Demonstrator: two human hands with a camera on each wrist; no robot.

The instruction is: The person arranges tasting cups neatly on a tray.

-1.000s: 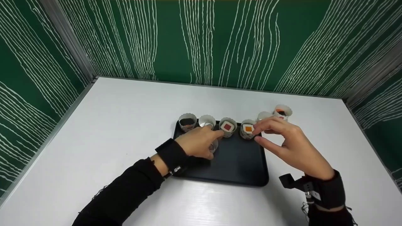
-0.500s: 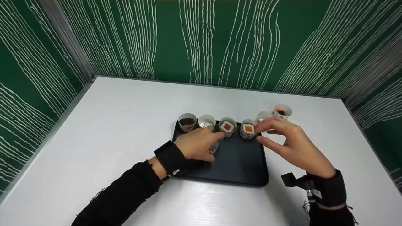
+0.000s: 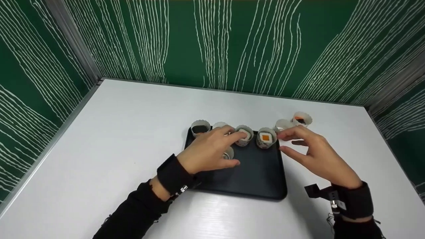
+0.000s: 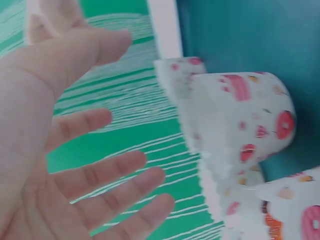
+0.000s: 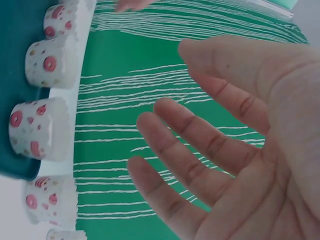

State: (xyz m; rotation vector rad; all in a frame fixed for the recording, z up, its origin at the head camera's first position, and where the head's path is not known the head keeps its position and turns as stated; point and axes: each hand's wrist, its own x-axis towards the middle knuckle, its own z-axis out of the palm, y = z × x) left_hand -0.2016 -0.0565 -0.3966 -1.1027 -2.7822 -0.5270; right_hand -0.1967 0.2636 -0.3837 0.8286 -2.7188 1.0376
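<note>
My left hand hovers over the left part of a black tray, fingers spread and thumb out. Its index finger overlaps a patterned paper baking cup with a white piece inside. Partly hidden under this hand is a front cup. In the left wrist view the palm shows bare beside a cup. To the right, my right hand holds nothing, its fingers loosely bent beside the cup whose white piece bears an orange square.
A cup with dark contents stands at the tray's back left corner, beside another cup. Off the tray, at back right, are a pale cup and one with orange and black contents. Green walls enclose the white table.
My left hand has opened wider, its thumb and index finger moving right, and now covers the red square on the white piece. The right hand stays beside the orange-square cup; the view shifts slightly.
</note>
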